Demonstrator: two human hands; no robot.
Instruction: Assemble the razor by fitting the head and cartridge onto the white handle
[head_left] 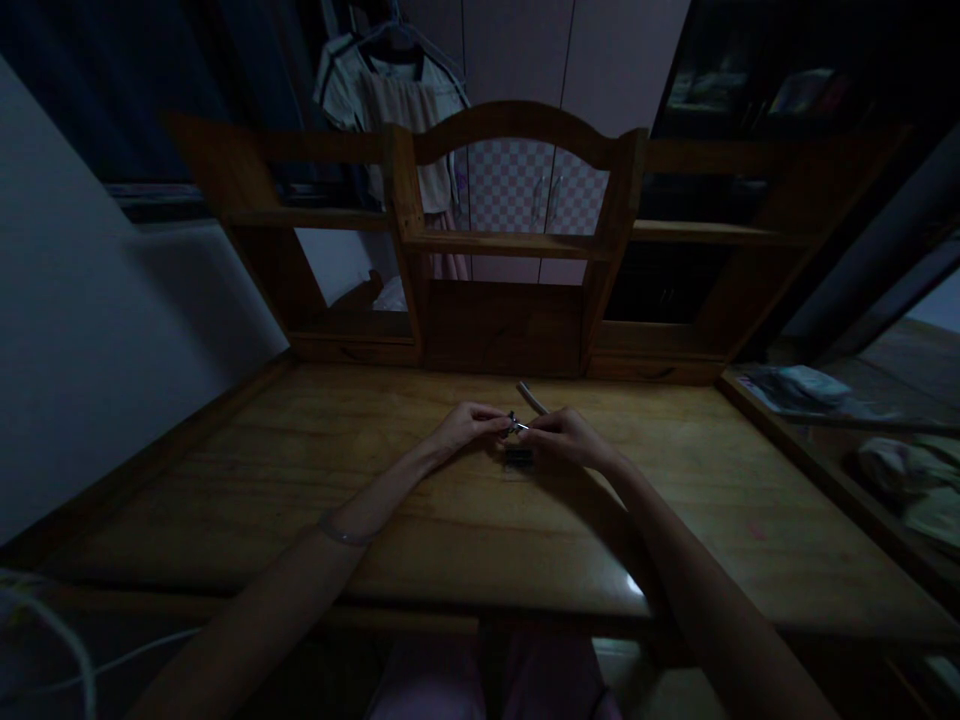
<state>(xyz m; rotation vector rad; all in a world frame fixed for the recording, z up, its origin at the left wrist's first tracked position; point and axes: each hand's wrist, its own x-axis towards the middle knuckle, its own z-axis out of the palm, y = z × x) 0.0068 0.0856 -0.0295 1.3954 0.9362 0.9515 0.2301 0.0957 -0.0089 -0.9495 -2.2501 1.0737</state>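
Both my hands meet over the middle of a wooden desk (300,500). My right hand (571,437) is closed around a thin pen-like stick (531,398) that points up and away. My left hand (469,425) pinches a small dark, shiny piece (513,424) at the stick's near end. A small dark object (518,457) lies on the desk just below the fingers. The room is dim, so the small parts are hard to make out. A thin bracelet (341,535) sits on my left wrist.
A wooden shelf unit (510,240) stands along the desk's back edge. Clothes on a hanger (390,90) hang behind it. A white wall (90,350) is on the left. Papers and cloth (810,390) lie on a lower surface to the right.
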